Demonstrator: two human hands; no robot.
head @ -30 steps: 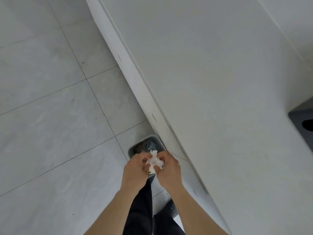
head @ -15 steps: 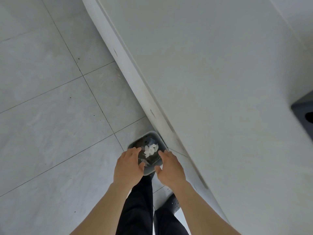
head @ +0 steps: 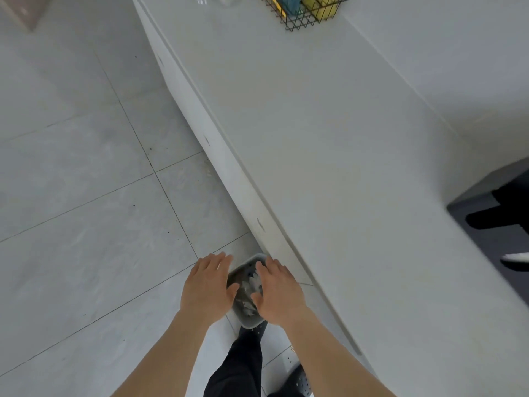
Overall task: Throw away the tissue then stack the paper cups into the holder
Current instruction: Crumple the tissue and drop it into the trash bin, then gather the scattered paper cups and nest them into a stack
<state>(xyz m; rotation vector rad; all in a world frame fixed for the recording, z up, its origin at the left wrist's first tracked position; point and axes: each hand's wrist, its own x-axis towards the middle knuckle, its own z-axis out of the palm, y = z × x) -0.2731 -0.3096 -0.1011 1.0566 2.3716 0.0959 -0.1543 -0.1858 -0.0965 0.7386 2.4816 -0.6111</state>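
I see a pale grey tiled floor [head: 86,196] on the left and a long white worktop [head: 343,138] running diagonally from the top centre down to the lower right. At the far end of the worktop stands a black wire basket [head: 303,15] with yellow and teal items inside; I cannot tell what they are. On the floor, tight against the base of the worktop, sits a small grey bin [head: 248,322]. Pale crumpled tissue [head: 252,282] lies inside it among darker rubbish, blurred in my view. Both of my hands hover above the bin, palms down. My left hand [head: 207,285] is spread flat with the fingers together and holds nothing. My right hand [head: 279,290] is likewise flat and empty, just beside the left, with the bin showing in the gap between them. Below the hands I see dark trousers [head: 237,368] and perforated dark shoes [head: 300,379]. At the right edge, beyond the worktop, lies darker grey flooring [head: 486,242].
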